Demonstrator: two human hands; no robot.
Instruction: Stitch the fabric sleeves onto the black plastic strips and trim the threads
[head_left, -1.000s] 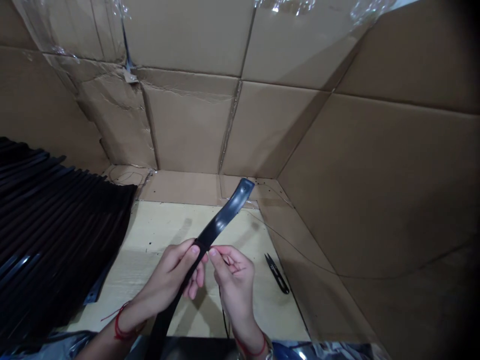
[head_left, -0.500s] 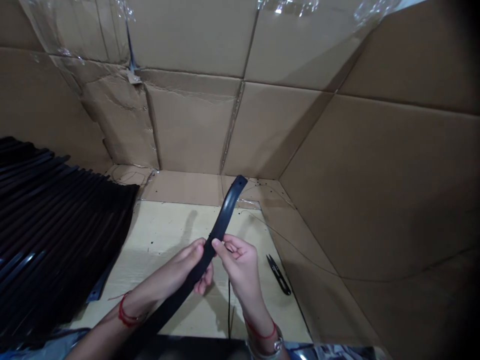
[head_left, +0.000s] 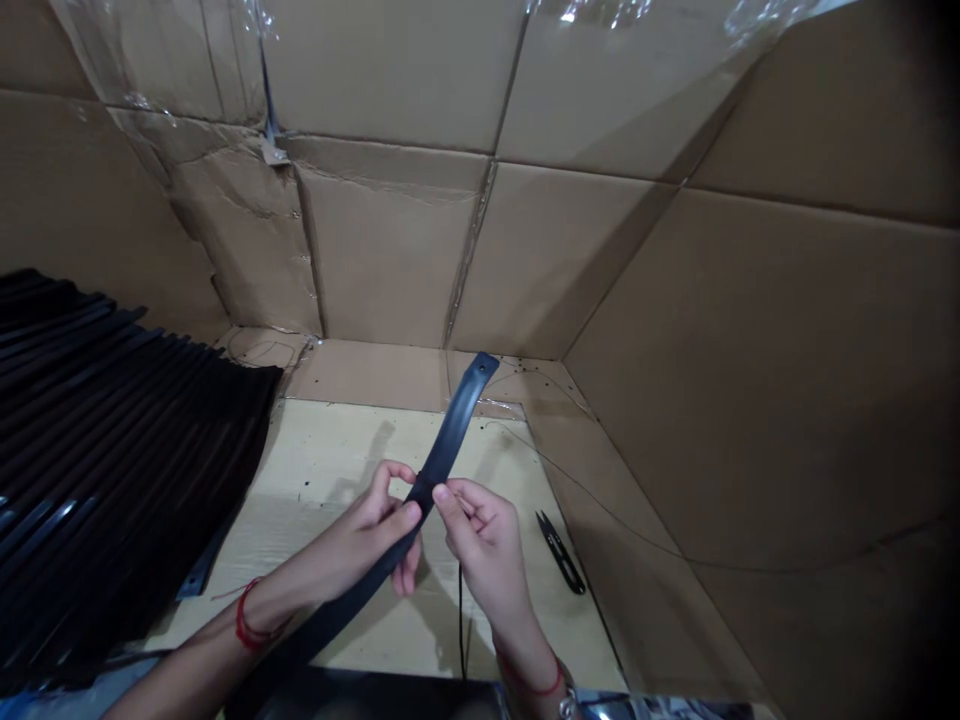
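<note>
A narrow black strap (head_left: 452, 442), gently curved, with a small hole near its far tip, slants above the table (head_left: 330, 450).

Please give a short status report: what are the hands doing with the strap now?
Left hand gripping black strap, holed end up. Right hand pinching at its edge. Thread snips lying right of hands, not touching.
</note>
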